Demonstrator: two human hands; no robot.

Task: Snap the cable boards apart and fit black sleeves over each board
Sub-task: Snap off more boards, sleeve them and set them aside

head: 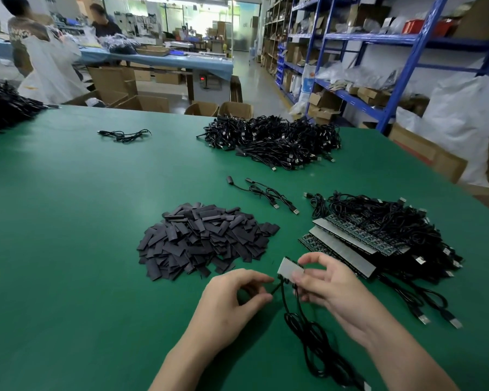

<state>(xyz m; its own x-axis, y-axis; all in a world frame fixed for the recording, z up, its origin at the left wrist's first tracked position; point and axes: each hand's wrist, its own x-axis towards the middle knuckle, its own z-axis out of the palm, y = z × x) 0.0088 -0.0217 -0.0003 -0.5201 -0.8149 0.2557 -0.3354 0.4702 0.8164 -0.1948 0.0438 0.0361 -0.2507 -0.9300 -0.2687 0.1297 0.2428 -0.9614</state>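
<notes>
My right hand [326, 280] pinches a small piece of cable boards [290, 268], pale face up, just above the green table [68, 221]. Black cables [302, 325] hang from the piece toward me. My left hand [237, 294] pinches something thin and black at the piece's lower left corner; whether that is a cable or a sleeve is unclear. A heap of flat black sleeves [206, 238] lies just beyond my left hand. To the right sits a stack of unsnapped board strips [347, 244] with their cables.
A large pile of finished black cables [274, 139] lies far on the table, two loose cables [266, 193] nearer. Another cable [124, 134] lies far left, more cables [3, 108] at the left edge. Blue shelving [378, 52] stands right; people work behind.
</notes>
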